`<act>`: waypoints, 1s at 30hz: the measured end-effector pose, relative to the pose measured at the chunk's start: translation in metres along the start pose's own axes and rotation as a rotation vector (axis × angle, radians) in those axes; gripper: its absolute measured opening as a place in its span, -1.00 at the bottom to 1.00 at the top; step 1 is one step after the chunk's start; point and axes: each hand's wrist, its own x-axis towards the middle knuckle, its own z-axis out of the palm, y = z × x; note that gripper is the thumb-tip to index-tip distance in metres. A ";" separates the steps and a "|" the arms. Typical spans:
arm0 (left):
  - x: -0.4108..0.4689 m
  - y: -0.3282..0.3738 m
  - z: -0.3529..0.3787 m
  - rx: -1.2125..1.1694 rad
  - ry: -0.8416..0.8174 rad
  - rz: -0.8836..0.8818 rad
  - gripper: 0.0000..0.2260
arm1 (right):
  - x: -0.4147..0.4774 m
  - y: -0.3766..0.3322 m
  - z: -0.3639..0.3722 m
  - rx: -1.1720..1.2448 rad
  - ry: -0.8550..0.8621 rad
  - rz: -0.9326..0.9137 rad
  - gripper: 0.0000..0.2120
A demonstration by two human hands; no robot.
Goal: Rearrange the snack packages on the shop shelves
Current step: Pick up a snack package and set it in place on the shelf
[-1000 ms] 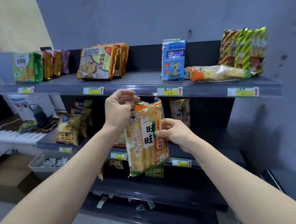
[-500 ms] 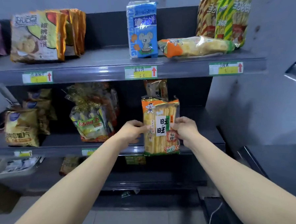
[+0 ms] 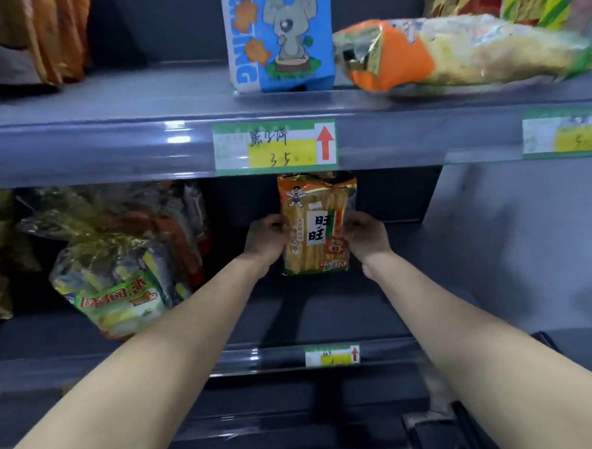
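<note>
An orange and yellow rice-cracker pack stands upright deep on the middle shelf, under the upper shelf's edge. My left hand grips its left side and my right hand grips its right side. Both forearms reach in over the shelf's front lip. The pack's bottom edge looks level with the shelf surface; whether it touches I cannot tell.
A large clear bag of mixed snacks lies to the left on the middle shelf. On the upper shelf stand a blue koala box and a lying orange and yellow pack. A grey wall closes the right side.
Both hands have carried the pack from in front of the shelf edge deeper into the middle shelf, and my view has moved much closer.
</note>
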 end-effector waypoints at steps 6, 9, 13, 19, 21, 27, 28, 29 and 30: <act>0.051 -0.019 0.011 0.011 0.010 0.001 -0.83 | 0.037 0.019 0.020 0.047 -0.065 -0.035 -0.88; 0.061 -0.028 0.015 -0.028 0.023 -0.010 -0.73 | 0.042 0.032 0.028 0.041 -0.083 0.000 -0.83; 0.068 -0.029 0.018 -0.069 0.033 0.012 -0.67 | 0.047 0.038 0.030 0.039 -0.088 0.037 -0.66; 0.068 -0.030 0.020 -0.049 0.033 0.060 -0.60 | 0.044 0.040 0.029 0.056 -0.092 0.045 -0.65; 0.065 -0.030 0.020 -0.008 0.017 0.052 -0.56 | 0.042 0.040 0.026 0.011 -0.077 0.051 -0.72; 0.048 -0.028 0.016 0.038 -0.006 0.023 -0.44 | 0.024 0.036 0.022 -0.039 -0.085 0.042 -0.76; 0.044 -0.026 0.015 0.038 0.000 0.026 -0.43 | 0.020 0.035 0.022 -0.043 -0.086 0.038 -0.75; 0.039 -0.025 0.014 0.041 0.005 0.032 -0.44 | 0.015 0.034 0.022 -0.048 -0.085 0.035 -0.73; 0.034 -0.024 0.013 0.043 0.009 0.039 -0.45 | 0.010 0.032 0.021 -0.052 -0.082 0.033 -0.71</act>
